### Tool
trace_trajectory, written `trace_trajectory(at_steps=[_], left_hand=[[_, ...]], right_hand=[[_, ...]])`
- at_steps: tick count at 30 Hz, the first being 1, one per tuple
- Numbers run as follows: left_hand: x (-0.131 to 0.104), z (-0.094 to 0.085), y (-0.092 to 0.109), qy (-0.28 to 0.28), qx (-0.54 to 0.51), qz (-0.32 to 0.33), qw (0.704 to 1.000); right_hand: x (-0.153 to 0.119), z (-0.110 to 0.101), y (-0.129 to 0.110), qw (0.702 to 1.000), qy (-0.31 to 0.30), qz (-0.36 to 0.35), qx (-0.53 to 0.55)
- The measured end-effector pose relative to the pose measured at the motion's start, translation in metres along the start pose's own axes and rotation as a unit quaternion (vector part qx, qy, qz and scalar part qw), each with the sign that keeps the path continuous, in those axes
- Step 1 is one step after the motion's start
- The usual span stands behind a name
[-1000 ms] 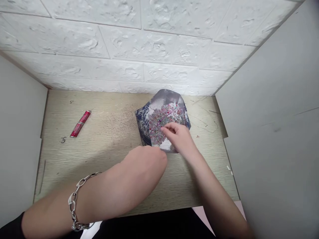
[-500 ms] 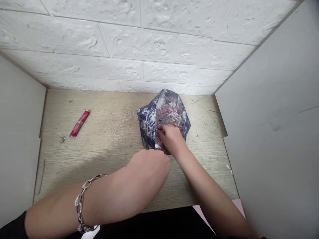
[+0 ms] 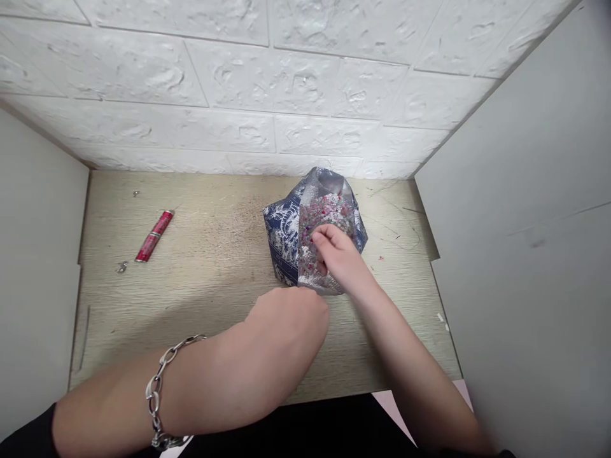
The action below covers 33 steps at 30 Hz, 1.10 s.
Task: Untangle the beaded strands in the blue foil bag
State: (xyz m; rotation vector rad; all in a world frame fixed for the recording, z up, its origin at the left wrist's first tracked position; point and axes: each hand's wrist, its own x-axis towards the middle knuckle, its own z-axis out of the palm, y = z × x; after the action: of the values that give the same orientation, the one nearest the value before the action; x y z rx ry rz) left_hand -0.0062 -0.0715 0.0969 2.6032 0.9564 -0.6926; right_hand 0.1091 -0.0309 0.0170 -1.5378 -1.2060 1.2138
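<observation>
A blue and silver patterned fabric pouch (image 3: 285, 235) stands near the back of the table. Its grey sheer front holds many small pink, red and clear beads (image 3: 329, 210). My right hand (image 3: 338, 256) is over the beads with thumb and fingertips pressed together; anything between them is too small to make out. Just in front of the pouch's lower edge lies my left hand (image 3: 286, 340), bent at the wrist, its back towards me. Its fingers are hidden beneath it. A silver chain bracelet (image 3: 153, 401) circles the left wrist.
A red tube-shaped item (image 3: 155, 236) lies on the left of the wooden table (image 3: 191, 286). Small metallic bits (image 3: 122, 267) are beside it. Thin threads lie right of the pouch. A white brick-pattern wall (image 3: 238, 83) rises behind, with grey panels on both sides.
My right hand has moved slightly up and to the right over the beads, uncovering more of the pouch's lower front. My left hand has barely shifted.
</observation>
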Motion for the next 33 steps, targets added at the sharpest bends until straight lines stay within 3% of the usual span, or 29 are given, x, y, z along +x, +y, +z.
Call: trace_trajectory(at_steps=[1,4,7,10,13,15,16,19,22,26,33], left_hand=[[-0.001,-0.003,0.0,-0.009,0.001,-0.001,1.0],[-0.002,-0.006,0.001,-0.033,0.001,-0.002,0.999],[0.0,-0.005,0.0,-0.039,-0.007,-0.014,0.999],[0.001,-0.003,-0.001,-0.02,-0.009,-0.024,0.999],[-0.001,-0.004,-0.001,-0.02,0.012,-0.026,0.999],[-0.003,-0.005,-0.002,-0.023,0.025,-0.029,0.999],[-0.003,-0.005,-0.002,-0.026,0.029,-0.029,0.999],[-0.002,-0.006,-0.002,-0.028,0.026,-0.018,0.999],[-0.002,-0.007,-0.002,-0.021,0.025,-0.019,0.999],[-0.005,-0.008,-0.005,0.006,0.047,-0.031,0.998],[-0.01,-0.011,-0.012,0.018,0.023,-0.062,0.998]], right_hand=[[-0.001,-0.002,-0.002,0.993,-0.012,0.027,0.111],[-0.001,-0.007,-0.008,0.931,-0.041,0.084,0.353],[0.0,-0.01,-0.011,0.893,-0.043,0.114,0.434],[-0.001,-0.01,-0.01,0.895,-0.066,0.114,0.426],[-0.005,-0.007,-0.006,0.949,-0.092,0.084,0.29],[-0.007,-0.004,-0.004,0.992,-0.072,0.028,0.096],[-0.007,-0.002,-0.004,0.998,-0.057,-0.008,-0.017],[-0.004,0.004,-0.006,0.951,-0.049,-0.083,-0.293],[0.002,0.011,-0.012,0.896,-0.099,-0.092,-0.423],[0.013,0.019,-0.019,0.849,-0.142,-0.106,-0.498],[0.025,0.009,-0.027,0.814,-0.167,-0.073,-0.552]])
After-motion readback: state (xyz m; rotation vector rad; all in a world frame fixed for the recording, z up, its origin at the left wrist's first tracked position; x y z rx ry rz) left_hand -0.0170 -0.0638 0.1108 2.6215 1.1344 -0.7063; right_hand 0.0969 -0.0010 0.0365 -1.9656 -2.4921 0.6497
